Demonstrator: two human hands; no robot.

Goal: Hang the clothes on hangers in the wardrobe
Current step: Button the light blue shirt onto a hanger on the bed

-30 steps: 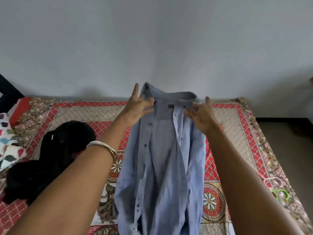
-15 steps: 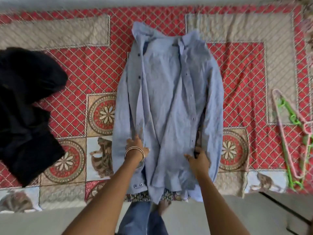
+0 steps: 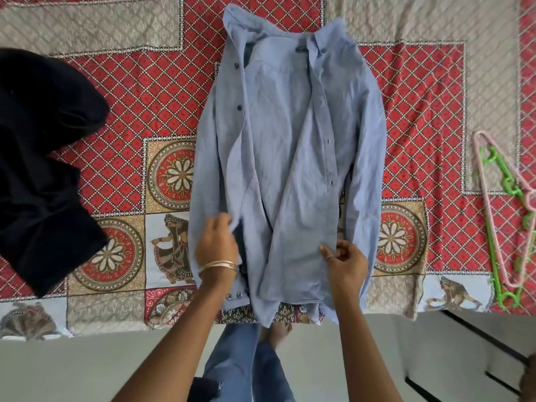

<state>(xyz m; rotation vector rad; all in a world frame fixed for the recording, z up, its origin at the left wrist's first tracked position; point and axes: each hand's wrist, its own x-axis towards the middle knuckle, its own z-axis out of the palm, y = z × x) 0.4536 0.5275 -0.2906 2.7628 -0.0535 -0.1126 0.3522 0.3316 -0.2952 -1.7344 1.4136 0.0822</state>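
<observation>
I look straight down at a patterned red bedspread (image 3: 139,91). A light blue shirt (image 3: 290,146) lies flat at its centre, unbuttoned, collar toward twelve o'clock and hem toward six o'clock. My left hand (image 3: 216,242), a bangle on its wrist, has curled fingers gripping the shirt's left front edge near the hem. My right hand (image 3: 346,261) pinches the right front edge low down. A heap of black clothing (image 3: 43,158) lies at nine o'clock. Pink and green hangers (image 3: 506,210) lie overlapping at three o'clock, well apart from the shirt.
</observation>
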